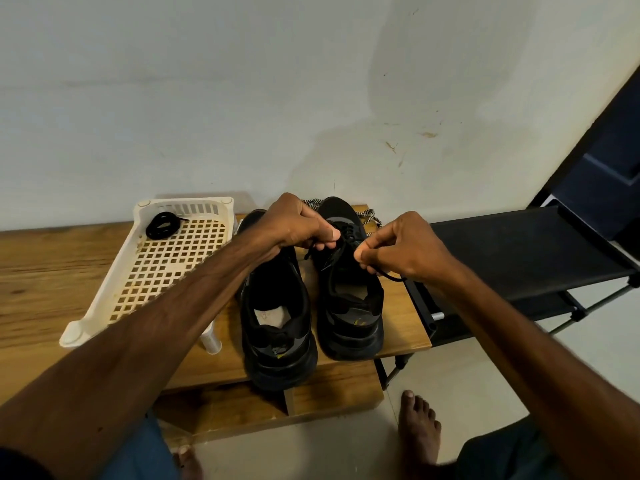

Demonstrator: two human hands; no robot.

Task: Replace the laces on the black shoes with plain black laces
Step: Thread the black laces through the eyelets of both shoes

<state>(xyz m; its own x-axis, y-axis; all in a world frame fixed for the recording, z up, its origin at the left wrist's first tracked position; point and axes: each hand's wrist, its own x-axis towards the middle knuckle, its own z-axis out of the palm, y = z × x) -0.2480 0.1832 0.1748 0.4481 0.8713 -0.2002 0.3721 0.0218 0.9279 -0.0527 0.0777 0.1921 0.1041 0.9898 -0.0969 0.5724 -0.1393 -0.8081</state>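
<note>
Two black shoes stand side by side on a wooden bench [52, 265], heels toward me: the left shoe [277, 323] and the right shoe [349, 306]. A plain black lace [341, 249] runs through the right shoe's eyelets. My left hand [294, 223] pinches one end of it above the shoe's tongue. My right hand [398, 244] pinches the other end, whose tip [394, 277] hangs out below my fingers. A speckled black-and-white lace [369, 216] lies behind the shoes. A second coiled black lace [162, 225] sits in a cream basket [104, 306].
The cream perforated basket stands on the bench left of the shoes. A black fabric shoe rack [512, 254] adjoins the bench on the right. A pale wall rises just behind. My bare feet [419, 427] are on the tiled floor below the bench edge.
</note>
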